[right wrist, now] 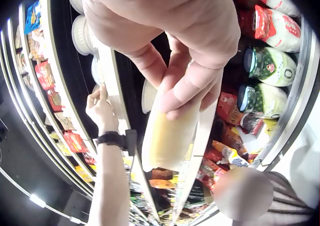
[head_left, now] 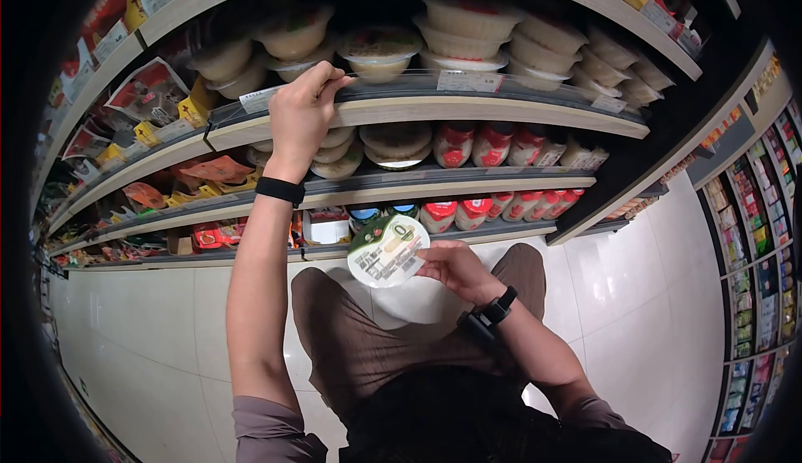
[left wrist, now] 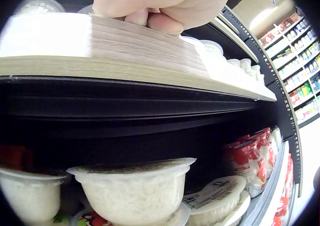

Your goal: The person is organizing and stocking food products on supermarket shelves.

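Observation:
In the head view my right hand [head_left: 458, 271] pinches a round lidded plastic tub [head_left: 388, 251] by its side, the green and white printed lid turned up toward me. The right wrist view shows fingers and thumb of that hand [right wrist: 182, 66] around the rim of the pale tub [right wrist: 170, 136]. My left hand [head_left: 301, 112] grips the front edge of a wooden shelf [head_left: 401, 112], at its clear plastic lip. Curled fingertips on that wooden shelf front [left wrist: 145, 41] show in the left wrist view.
Stacked white tubs [head_left: 468, 33] stand on the gripped shelf behind price labels. On the shelves below are more tubs [left wrist: 132, 196] and red-capped jars [head_left: 455, 143]. Bagged snacks [head_left: 150, 91] fill the left side. White tile floor [head_left: 618, 279] lies around my knees.

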`<state>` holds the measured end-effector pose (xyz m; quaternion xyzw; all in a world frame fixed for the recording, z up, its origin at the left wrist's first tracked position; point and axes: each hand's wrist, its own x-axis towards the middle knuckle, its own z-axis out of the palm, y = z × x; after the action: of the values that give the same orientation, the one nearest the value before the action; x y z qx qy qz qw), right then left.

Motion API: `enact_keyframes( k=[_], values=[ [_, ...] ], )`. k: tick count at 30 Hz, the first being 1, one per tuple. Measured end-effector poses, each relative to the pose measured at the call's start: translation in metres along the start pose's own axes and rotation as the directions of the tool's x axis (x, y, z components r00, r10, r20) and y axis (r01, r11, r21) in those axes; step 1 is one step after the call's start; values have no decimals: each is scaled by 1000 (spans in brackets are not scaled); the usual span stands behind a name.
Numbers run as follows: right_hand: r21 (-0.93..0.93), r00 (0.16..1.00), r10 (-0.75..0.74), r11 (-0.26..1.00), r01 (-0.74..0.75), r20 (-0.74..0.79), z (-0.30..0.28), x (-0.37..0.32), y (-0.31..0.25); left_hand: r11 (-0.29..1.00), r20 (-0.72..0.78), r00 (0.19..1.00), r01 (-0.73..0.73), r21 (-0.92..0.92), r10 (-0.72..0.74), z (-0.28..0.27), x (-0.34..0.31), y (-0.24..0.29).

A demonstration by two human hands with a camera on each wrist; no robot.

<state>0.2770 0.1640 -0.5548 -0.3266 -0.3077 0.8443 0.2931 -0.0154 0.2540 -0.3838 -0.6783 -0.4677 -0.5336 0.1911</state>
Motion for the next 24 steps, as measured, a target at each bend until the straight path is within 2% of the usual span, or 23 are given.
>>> enact_keyframes(
  k=[5,9,10,14,17,24],
  values=[
    [82,1000,-7,997,8,-17,17,-7,-36,1000,6,1000,-10,9,10,0,0,-3],
    [275,999,0,961,-15,54,-7,4,-30,999,22,1000,10,35,-11,-2,1,-1],
    [360,992,-23,933,-25,128,-2,4,-28,999,20,1000,12,43,-13,-3,1,0],
    [626,966,-147,779,-18,211,-5,11,-12,998,10,1000,17,57,-17,-3,-1,-1],
    [703,975,-150,712,-11,167,1,10,-14,999,8,1000,15,51,-15,-4,-1,-2],
    [864,929,-237,483,-140,283,-1,8,0,999,11,1000,6,31,-7,-3,-4,-8]
  ],
)
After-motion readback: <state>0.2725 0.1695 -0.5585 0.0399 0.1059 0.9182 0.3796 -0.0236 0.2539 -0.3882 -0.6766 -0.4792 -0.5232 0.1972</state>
